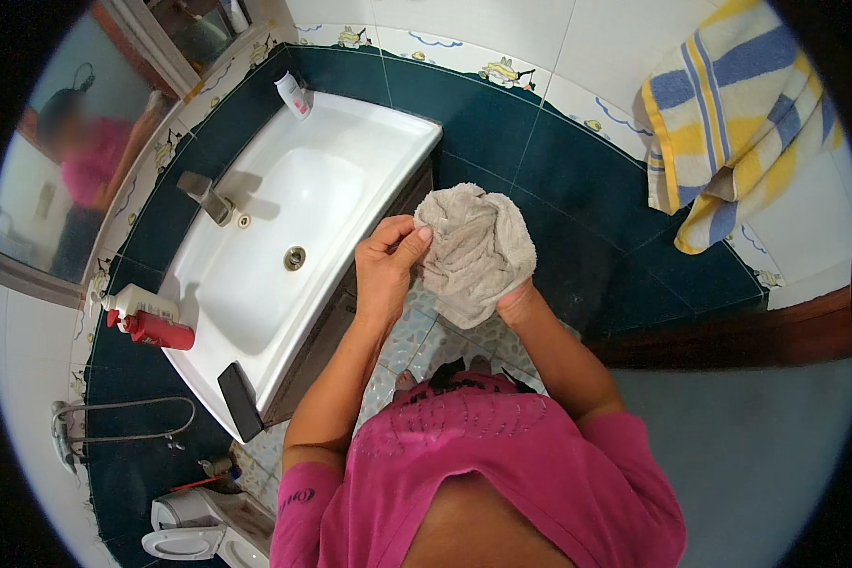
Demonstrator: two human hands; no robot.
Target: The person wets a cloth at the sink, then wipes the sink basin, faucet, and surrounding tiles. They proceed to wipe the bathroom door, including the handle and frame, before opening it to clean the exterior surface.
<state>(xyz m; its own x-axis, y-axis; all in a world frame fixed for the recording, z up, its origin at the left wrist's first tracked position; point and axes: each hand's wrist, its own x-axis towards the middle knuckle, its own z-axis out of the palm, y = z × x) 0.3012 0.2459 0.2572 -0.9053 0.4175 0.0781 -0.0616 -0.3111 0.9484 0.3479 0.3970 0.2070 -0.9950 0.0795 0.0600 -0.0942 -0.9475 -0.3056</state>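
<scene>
A crumpled light grey-beige towel [478, 248] is held up in front of me, beside the front edge of the sink. My left hand [388, 263] pinches its left edge between thumb and fingers. Under the towel's lower right side is my right hand [515, 298]; its fingers are hidden by the cloth, which rests over them. The white sink [303, 204] lies to the left of the towel, with a metal faucet [206, 199] on its far left side and a drain [294, 257] in the basin.
A red pump bottle [161, 330] and a white pump bottle [142, 303] stand at the sink's left corner, near a black phone [240, 401]. A small white bottle [292, 96] sits at the back corner. A striped towel [729, 114] hangs at right. A toilet [204, 521] is lower left.
</scene>
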